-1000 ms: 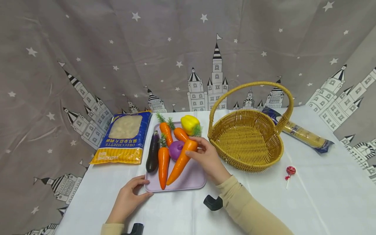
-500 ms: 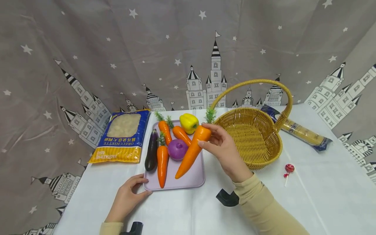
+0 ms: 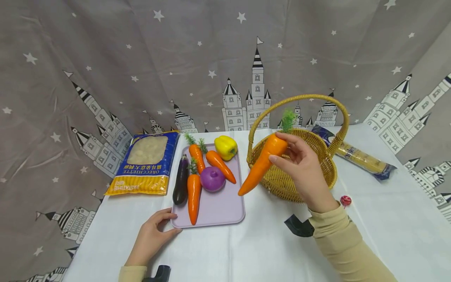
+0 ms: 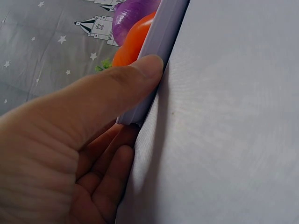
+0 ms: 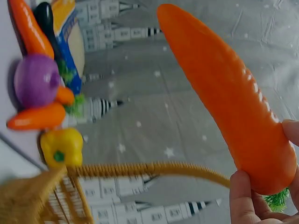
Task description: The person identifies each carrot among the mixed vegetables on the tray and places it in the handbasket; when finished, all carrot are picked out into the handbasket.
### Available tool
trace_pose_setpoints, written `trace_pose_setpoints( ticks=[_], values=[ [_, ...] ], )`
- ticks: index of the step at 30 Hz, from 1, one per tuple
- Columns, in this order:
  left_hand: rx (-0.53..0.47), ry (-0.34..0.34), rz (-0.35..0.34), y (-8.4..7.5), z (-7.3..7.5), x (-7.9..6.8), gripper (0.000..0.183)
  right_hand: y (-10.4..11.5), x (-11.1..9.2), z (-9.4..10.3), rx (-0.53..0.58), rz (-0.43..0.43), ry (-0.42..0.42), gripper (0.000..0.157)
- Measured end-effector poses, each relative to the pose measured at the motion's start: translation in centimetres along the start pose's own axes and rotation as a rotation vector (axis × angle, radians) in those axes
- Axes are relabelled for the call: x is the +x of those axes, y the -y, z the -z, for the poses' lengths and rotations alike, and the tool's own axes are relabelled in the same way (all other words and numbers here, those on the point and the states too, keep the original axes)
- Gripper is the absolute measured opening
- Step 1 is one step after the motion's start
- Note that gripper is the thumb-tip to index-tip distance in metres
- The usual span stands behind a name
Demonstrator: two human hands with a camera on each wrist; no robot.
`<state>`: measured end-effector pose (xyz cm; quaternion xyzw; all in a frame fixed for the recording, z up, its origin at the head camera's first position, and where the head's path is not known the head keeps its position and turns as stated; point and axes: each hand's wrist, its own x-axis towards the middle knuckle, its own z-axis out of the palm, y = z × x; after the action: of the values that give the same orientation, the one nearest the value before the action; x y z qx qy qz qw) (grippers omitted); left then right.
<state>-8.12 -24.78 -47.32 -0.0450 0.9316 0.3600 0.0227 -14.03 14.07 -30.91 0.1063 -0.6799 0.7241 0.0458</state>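
1. Between two and three o'clock from the tray's middle, the carrot [image 3: 263,163] hangs aslant, thick end toward one o'clock, tip toward seven, overlapping the basket's left side; whether it is above the opening I cannot tell.
2. The right hand [image 3: 306,172] pinches it between thumb and fingers just below the green top.
3. At the tray's seven o'clock corner, the left hand [image 3: 151,235] grips the lilac tray [image 3: 222,207], thumb and fingers bent round it.
4. The step in hand looks like a one-handed transfer; any move into the wicker basket [image 3: 282,192] would call for passing beneath its handle [image 3: 310,96].
5. On the tray: three other carrots [image 3: 194,197], an onion [image 3: 212,179], an eggplant [image 3: 181,182] at nine o'clock, a yellow pepper [image 3: 225,147] at one.
6. On the white worktop [image 3: 257,243]: a pasta bag [image 3: 142,168] toward ten o'clock from the tray, a long packet [image 3: 363,158] at the basket's three o'clock, a red lollipop [image 3: 346,201] at its four.
7. A grey castle-print curtain [image 3: 225,39] hangs at twelve.
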Motion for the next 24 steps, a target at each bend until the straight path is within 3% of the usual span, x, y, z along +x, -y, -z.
trace_pose_setpoints(
  ticks=[12,24],
  values=[
    [0.007,-0.004,-0.007,0.1,0.0,0.0,0.045,0.8,0.5,4.0,-0.256,0.020,-0.011,0.052],
    [0.005,0.000,0.007,0.3,-0.2,0.1,0.045,-0.1,2.1,7.2,-0.432,-0.106,-0.025,0.053]
  ],
)
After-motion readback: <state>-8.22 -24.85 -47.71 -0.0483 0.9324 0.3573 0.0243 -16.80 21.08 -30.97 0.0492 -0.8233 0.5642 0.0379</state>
